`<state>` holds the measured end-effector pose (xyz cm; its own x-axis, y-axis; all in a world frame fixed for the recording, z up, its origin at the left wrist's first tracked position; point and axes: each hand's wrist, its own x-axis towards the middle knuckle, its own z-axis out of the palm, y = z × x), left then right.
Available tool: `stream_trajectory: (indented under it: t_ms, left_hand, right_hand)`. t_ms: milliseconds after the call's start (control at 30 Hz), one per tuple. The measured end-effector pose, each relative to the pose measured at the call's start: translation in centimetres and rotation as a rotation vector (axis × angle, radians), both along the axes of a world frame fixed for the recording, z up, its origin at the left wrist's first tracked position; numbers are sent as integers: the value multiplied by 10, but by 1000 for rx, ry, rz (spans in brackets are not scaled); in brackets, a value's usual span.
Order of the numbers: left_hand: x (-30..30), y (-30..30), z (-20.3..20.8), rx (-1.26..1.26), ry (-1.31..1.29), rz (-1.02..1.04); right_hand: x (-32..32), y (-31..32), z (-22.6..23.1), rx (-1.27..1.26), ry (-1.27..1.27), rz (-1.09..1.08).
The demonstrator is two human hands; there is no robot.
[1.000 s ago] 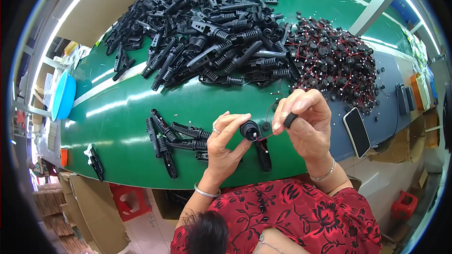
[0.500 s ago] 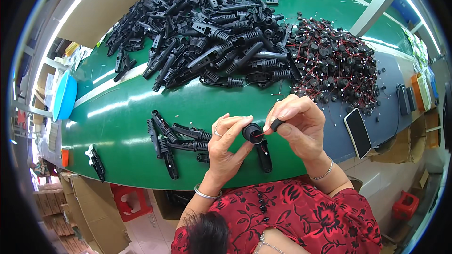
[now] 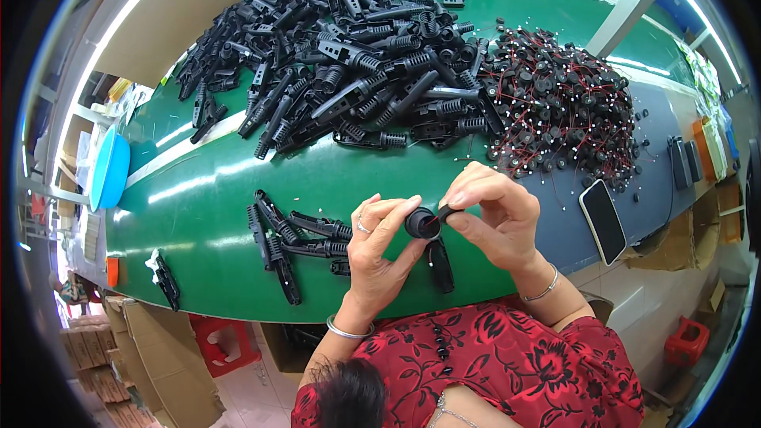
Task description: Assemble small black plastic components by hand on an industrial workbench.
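Between thumb and fingers, my left hand (image 3: 380,250) grips a black plastic housing (image 3: 422,224) by its round open end, which faces up and to the right. The housing's long body (image 3: 441,265) slants down below my fingers. My right hand (image 3: 495,214) pinches a small round black part (image 3: 449,212) that has a thin red wire. This part sits right beside the rim of the opening, and the wire runs into the round end. A small white tip shows low on the housing's body. Both hands are over the green table (image 3: 206,269).
A big heap of black housings (image 3: 341,55) covers the far table, beside a pile of round wired parts (image 3: 563,103). Several housings (image 3: 293,238) lie left of my hands. A phone (image 3: 602,222) rests at the right edge; a blue basin (image 3: 109,168) stands far left.
The round black part in my right hand has moved left and down, closer to the housing's opening. Less red wire shows between them. My left hand keeps its grip.
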<state>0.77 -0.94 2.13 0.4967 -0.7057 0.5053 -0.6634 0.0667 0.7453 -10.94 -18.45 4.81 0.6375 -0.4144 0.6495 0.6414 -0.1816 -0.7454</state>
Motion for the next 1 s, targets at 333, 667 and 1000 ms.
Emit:
stream_trajectory:
  t_ms: [333,667,1000]
  left_hand:
    - [-2,-2,5,132,-263,148]
    - [4,-1,1,181,-309,86]
    - [16,8,2,202,-156,-22]
  right_hand:
    - [-8,7,-7,156,321,-162]
    - [-10,-8,-10,650,604,217]
    - [-14,-14,11,-500,489,-145]
